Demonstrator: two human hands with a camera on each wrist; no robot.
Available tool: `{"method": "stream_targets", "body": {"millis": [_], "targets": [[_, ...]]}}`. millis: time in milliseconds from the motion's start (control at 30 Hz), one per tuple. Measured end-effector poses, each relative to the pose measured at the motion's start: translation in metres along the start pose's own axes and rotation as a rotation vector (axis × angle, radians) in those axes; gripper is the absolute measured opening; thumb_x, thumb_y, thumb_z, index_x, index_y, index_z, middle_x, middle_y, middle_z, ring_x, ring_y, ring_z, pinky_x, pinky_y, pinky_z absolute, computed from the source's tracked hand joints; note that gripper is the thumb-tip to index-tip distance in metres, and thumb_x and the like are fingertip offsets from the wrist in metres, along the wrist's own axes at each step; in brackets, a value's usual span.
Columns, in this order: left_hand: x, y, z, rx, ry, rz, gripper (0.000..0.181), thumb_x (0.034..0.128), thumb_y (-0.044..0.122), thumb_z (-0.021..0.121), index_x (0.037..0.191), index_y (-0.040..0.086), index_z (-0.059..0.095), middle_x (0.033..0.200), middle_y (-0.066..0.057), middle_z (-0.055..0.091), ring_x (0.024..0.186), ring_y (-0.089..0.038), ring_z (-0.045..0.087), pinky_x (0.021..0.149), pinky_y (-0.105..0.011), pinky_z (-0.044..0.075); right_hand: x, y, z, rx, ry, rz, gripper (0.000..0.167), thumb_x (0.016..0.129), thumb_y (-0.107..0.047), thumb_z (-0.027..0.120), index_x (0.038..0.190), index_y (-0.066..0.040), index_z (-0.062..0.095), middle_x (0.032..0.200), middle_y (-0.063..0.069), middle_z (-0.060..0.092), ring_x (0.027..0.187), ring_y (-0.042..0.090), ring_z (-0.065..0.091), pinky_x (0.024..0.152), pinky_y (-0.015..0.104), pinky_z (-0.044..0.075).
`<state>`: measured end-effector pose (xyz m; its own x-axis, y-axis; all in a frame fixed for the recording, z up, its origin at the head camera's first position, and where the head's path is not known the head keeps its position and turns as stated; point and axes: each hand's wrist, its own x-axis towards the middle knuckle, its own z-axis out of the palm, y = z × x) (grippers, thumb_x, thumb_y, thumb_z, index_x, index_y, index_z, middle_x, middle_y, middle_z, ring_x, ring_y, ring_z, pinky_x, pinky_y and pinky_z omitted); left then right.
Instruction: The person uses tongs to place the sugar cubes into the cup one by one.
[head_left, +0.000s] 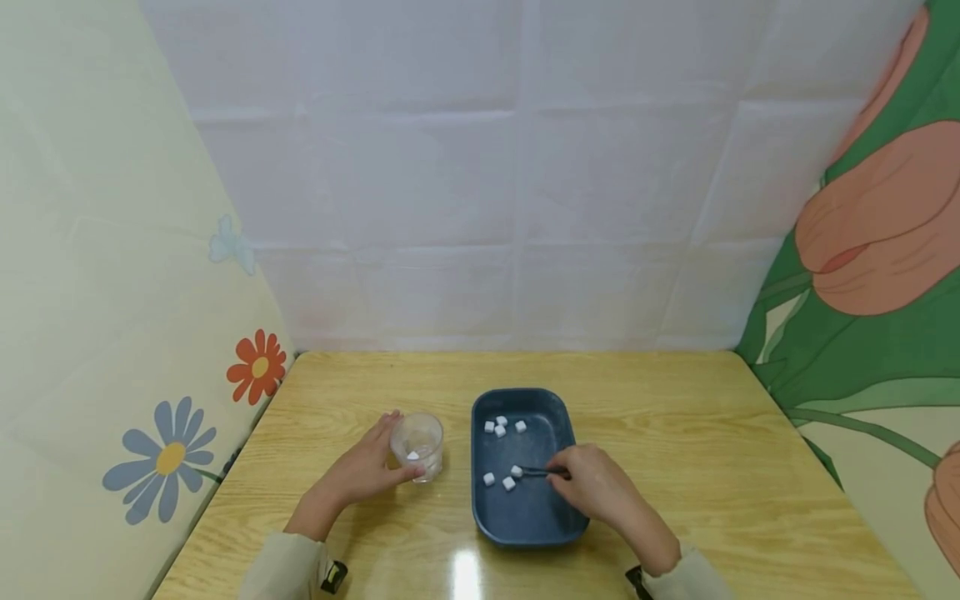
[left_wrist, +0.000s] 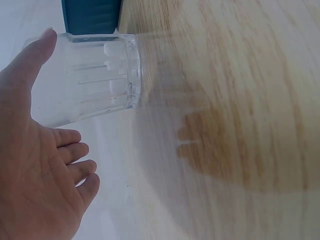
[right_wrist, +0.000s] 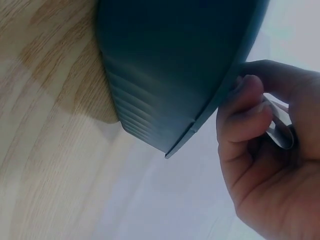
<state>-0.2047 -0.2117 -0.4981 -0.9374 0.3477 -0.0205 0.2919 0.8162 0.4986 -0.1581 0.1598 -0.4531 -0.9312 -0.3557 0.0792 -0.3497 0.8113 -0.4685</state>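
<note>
My left hand (head_left: 367, 468) steadies a clear drinking glass (head_left: 429, 433) on the table, thumb at its near side and fingers at its far left side. A few small white cubes (left_wrist: 114, 66) lie at the bottom of the glass. Over the dark blue tray (head_left: 525, 525), my right hand (head_left: 592, 483) holds a pair of tweezers (head_left: 536, 472). The tweezers' tips meet a white cube (head_left: 517, 472); whether it is lifted, I cannot tell. More white cubes (head_left: 500, 431) lie in the tray. In the right wrist view the metal end of the tweezers (right_wrist: 280, 131) shows between curled fingers.
The wooden table (head_left: 660, 417) carries the glass to the left of the tray. A white sheet (head_left: 480, 208) hangs behind the table, and flower-printed cloths (head_left: 172, 317) stand at both sides. The tray has raised walls (right_wrist: 150, 100).
</note>
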Motion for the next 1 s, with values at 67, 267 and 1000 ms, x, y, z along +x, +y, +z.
{"method": "stream_targets", "body": {"millis": [67,267,1000], "targets": [[0.000,0.000,0.000,0.003,-0.001,-0.001,0.112,0.0843,0.073,0.064,0.160,0.002,0.024,0.167,-0.016,0.022,0.154,-0.037,0.020,0.116,-0.061,0.031,0.000,0.000,0.000,0.000,-0.001,0.002,0.008,0.086,-0.007,0.077,0.093,-0.006,0.080,0.086,0.002,0.075,0.077,0.013,0.067,0.063,0.030,0.055],[0.001,-0.001,0.000,0.007,-0.002,-0.005,0.111,0.0842,0.074,0.064,0.160,0.003,0.025,0.167,-0.016,0.022,0.154,-0.037,0.020,0.116,-0.060,0.031,0.002,-0.003,-0.002,0.001,0.004,0.007,0.006,0.087,-0.008,0.077,0.092,-0.008,0.080,0.084,-0.001,0.074,0.073,0.009,0.065,0.061,0.026,0.053],[0.000,0.000,-0.001,-0.007,-0.005,-0.005,0.111,0.0841,0.073,0.065,0.160,0.002,0.026,0.167,-0.015,0.022,0.154,-0.036,0.019,0.117,-0.061,0.030,0.016,-0.020,-0.016,-0.001,0.045,-0.028,0.011,0.090,-0.010,0.075,0.099,-0.007,0.080,0.092,0.002,0.076,0.081,0.014,0.070,0.068,0.031,0.058]]}}
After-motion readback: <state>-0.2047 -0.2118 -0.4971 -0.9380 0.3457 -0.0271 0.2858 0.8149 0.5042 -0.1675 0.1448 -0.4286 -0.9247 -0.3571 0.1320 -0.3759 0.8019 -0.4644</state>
